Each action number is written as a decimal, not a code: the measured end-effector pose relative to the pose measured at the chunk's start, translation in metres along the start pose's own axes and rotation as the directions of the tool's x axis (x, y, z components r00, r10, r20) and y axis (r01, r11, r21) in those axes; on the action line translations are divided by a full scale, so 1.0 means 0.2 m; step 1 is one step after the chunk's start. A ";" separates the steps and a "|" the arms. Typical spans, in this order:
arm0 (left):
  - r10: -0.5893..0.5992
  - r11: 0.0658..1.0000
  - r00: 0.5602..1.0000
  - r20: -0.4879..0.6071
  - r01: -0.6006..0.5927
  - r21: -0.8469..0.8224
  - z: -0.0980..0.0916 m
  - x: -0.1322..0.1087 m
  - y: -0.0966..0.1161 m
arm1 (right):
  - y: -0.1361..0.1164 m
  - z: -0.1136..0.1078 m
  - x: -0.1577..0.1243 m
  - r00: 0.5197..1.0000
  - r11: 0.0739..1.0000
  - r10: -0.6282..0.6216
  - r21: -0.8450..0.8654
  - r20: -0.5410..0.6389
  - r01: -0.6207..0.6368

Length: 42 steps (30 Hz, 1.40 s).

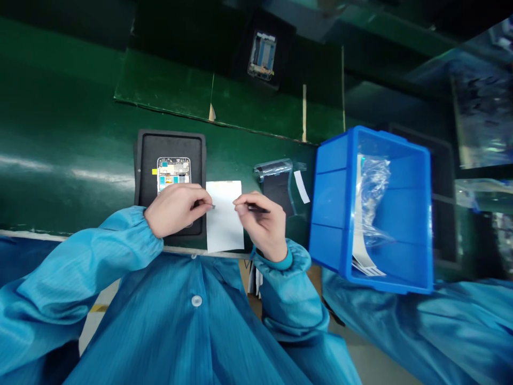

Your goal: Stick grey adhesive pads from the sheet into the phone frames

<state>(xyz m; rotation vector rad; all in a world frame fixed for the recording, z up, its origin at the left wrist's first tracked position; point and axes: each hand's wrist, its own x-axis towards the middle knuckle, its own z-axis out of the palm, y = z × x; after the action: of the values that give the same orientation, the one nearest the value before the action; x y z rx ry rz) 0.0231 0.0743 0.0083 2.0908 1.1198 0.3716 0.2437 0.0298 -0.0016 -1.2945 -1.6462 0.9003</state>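
My left hand (180, 207) is closed in a pinch on a tiny dark piece at the left edge of a white sheet (225, 227). Its wrist side covers the lower part of an opened phone (173, 168), which lies in a black tray (148, 149) with a yellow tab at its left. Across the sheet, my right hand (264, 222) is closed around a thin dark tool (258, 208), much of it hidden by the fingers. The two hands are apart, with the sheet between them.
A blue bin (331, 200) holding clear plastic and white strips stands at the right. Dark film in clear wrap (276, 187) and a white strip (301, 187) lie beside it. Another opened phone (262, 55) rests on the raised shelf. A co-worker's blue sleeve (401, 321) shows lower right.
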 end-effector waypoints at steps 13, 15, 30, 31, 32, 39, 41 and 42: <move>-0.270 0.781 0.944 0.189 0.330 -0.530 -0.07 -0.01 -0.06 | 0.00 0.14 0.03 0.944 0.692 0.330 0.679 0.005 -0.246; -0.270 0.767 0.942 0.201 0.337 -0.546 -0.08 -0.01 -0.07 | 0.00 0.16 0.04 0.934 0.694 0.357 0.671 -0.007 -0.260; -0.250 0.775 0.958 0.138 0.283 -0.565 -0.12 -0.01 -0.09 | 0.00 0.23 0.06 0.912 0.749 0.410 0.568 0.009 -0.342; -0.251 0.783 0.959 0.134 0.282 -0.554 -0.12 -0.02 -0.09 | 0.00 0.23 0.06 0.914 0.749 0.405 0.570 0.009 -0.337; -0.258 0.792 0.958 0.127 0.284 -0.540 -0.12 -0.02 -0.10 | 0.00 0.24 0.06 0.916 0.751 0.400 0.573 0.004 -0.330; -0.402 0.839 0.916 0.003 0.370 -0.398 -0.21 -0.12 -0.20 | 0.00 0.33 0.09 0.905 0.811 0.408 0.503 -0.118 -0.300; -0.433 0.886 0.884 -0.177 0.383 -0.260 -0.24 -0.17 -0.24 | -0.02 0.36 0.11 0.900 0.820 0.416 0.482 -0.129 -0.310; -0.413 0.909 0.871 -0.266 0.379 -0.173 -0.25 -0.20 -0.26 | -0.03 0.38 0.13 0.897 0.824 0.423 0.467 -0.130 -0.321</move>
<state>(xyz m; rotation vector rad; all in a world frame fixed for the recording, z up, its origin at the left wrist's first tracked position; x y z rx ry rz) -0.0589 0.0829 0.0097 1.6805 1.6298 0.5460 0.1683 0.0506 -0.0219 -1.3601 -0.9441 1.2224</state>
